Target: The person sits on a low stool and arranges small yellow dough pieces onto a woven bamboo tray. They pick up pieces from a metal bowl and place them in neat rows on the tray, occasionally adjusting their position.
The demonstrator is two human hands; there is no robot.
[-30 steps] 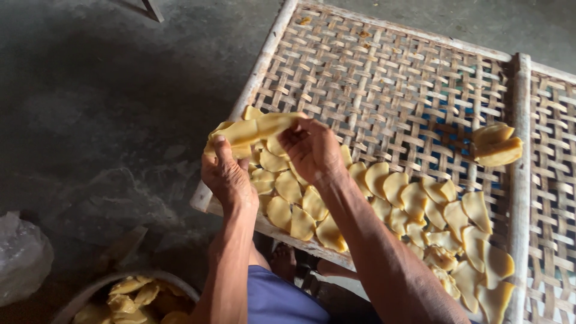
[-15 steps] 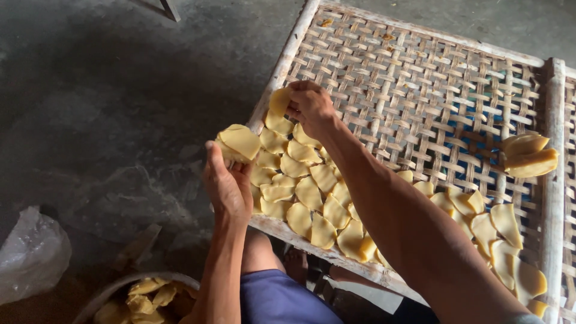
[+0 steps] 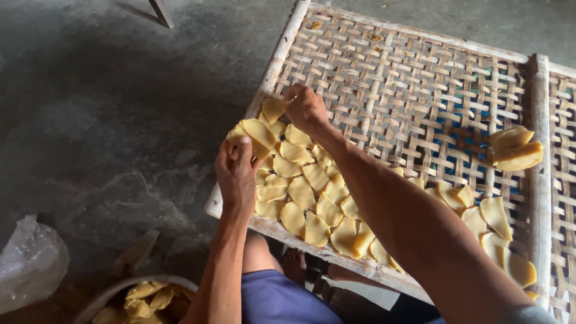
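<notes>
Two hands over the near-left corner of a woven bamboo tray (image 3: 420, 78). Left hand (image 3: 237, 174) is raised, palm toward the tray, fingers and thumb closed around a small stack of yellow slices (image 3: 255, 135) held just above the tray's left edge. Left forearm runs almost straight up from the bottom of the frame. Right hand (image 3: 306, 108) reaches further out, knuckles up, fingertips pinched on a single yellow slice (image 3: 273, 109) that sits at the far end of the laid-out slices; can't tell if it already rests on the weave. Right arm comes in diagonally from the lower right, crossing over the rows.

Laid slices (image 3: 312, 198) overlap like shingles in a band along the tray's near edge, running from the left corner to the right rail. Separate small pile of slices (image 3: 516, 150) sits against the right rail, well apart from the hands. Tray has a pale wooden frame; a second woven tray (image 3: 564, 180) butts against it on the right.

Floor (image 3: 108, 108) is dark, stained concrete. Round basin (image 3: 141, 294) with more yellow pieces sits at the bottom left, near the left elbow. Crumpled clear plastic bag (image 3: 30, 264) lies at the far left. Blue cloth (image 3: 282, 300) over the person's lap at bottom centre.
</notes>
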